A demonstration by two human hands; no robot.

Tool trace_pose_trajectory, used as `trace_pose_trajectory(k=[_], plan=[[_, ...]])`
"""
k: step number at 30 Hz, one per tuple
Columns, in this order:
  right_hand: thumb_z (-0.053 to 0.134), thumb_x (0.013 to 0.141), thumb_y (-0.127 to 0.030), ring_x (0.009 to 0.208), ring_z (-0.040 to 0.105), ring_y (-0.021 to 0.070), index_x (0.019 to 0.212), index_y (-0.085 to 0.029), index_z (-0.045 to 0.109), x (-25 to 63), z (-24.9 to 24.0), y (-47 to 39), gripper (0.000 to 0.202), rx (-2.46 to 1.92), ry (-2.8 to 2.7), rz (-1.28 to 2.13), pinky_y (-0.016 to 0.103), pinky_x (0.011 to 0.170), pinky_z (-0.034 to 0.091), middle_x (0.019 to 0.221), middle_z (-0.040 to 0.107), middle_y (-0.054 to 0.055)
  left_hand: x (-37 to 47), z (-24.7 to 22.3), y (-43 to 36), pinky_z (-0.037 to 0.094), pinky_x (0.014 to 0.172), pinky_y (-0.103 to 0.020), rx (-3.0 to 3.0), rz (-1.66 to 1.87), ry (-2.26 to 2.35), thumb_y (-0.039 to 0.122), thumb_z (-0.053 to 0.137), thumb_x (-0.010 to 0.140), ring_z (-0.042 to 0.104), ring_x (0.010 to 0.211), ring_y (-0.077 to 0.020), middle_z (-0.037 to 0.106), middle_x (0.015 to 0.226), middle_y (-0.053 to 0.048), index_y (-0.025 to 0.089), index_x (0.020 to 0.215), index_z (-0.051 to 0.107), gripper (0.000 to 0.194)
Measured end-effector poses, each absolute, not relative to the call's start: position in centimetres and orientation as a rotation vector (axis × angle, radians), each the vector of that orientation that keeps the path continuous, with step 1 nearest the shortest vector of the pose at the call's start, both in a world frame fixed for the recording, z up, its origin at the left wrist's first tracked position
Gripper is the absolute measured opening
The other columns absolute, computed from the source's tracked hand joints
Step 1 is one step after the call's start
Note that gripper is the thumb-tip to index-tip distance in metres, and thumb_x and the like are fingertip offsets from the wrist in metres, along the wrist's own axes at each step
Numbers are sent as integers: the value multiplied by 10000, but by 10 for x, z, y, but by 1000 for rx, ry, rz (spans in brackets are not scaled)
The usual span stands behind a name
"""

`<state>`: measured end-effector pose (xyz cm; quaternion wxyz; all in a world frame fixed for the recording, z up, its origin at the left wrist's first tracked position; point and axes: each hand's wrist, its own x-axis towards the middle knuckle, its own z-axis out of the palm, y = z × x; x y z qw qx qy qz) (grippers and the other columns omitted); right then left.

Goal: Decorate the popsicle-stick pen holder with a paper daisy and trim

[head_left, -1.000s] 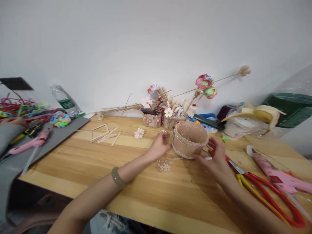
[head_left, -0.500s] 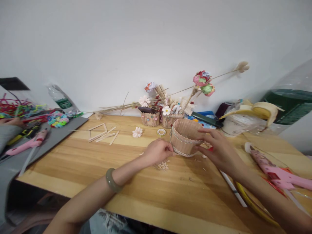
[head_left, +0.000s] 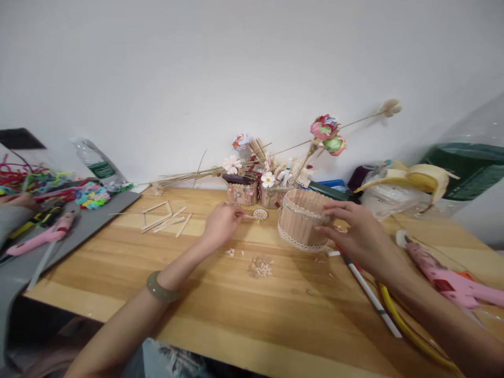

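Observation:
A round bucket of wooden craft sticks (head_left: 302, 227), with a lace band round its base and a thin trim below its rim, is tilted slightly at the table's middle right. My right hand (head_left: 350, 231) grips its right side, fingers at the rim and thumb on the wall. My left hand (head_left: 223, 224) is to the left, apart from the bucket, with its fingers closed and pointing right. Their tips are beside a small white beaded ring (head_left: 260, 214); whatever they pinch is too small to make out. Pale shavings (head_left: 260, 267) lie in front of the bucket.
Two decorated stick pots (head_left: 241, 194) with flowers stand by the wall. Loose craft sticks (head_left: 163, 218) lie left. A pink glue gun (head_left: 444, 273) and banana peel (head_left: 413, 181) are right. Another glue gun (head_left: 43, 236) and a co-worker's hand (head_left: 19, 201) are far left.
My left hand has moved left and away from the bucket's base, over where a pale flower lay; that flower is now hidden. The bucket has shifted slightly right and tilted in my right hand.

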<state>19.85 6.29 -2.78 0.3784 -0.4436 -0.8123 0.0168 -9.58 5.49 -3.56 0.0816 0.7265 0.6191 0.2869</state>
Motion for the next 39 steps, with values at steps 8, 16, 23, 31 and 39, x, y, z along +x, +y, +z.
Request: trace_pose_trajectory(k=[8,16,23,31,39], plan=[[600,783,-449,953,543,213,774,-170,643,184,-18,67,283,-1081,-2126,128,442,838,421,1015,610,71,-66,-17,52,341,1009,-411,2417,1183,1381,251,582,807,486,1127,-226,627,1117,-59,238,1019,640,220],[568,816,-472,992,558,211,856,-170,628,180,-4,71,311,-1049,-2146,298,434,858,444,1063,598,83,-18,10,64,358,972,-422,2348,1009,1128,206,713,678,463,1126,-270,665,1014,-45,245,980,661,309],[547,826,-470,1056,540,219,977,-174,605,183,-2,69,337,-976,-2120,373,456,922,413,1101,590,84,-19,10,74,425,868,-352,2315,943,1057,212,661,738,561,976,-232,661,927,-57,193,904,680,167],[563,826,-466,958,571,199,1020,-165,592,186,-4,72,359,-1008,-2130,400,428,849,446,1022,614,68,-21,19,76,424,877,-358,2306,860,1029,109,557,746,584,964,-218,688,946,-29,233,979,694,298],[562,786,-474,957,580,236,963,-232,604,188,0,75,303,-1027,-2121,389,401,844,455,1017,633,63,-13,32,84,436,694,-275,2258,764,1043,257,665,700,608,716,-157,719,775,-6,172,844,734,181]])
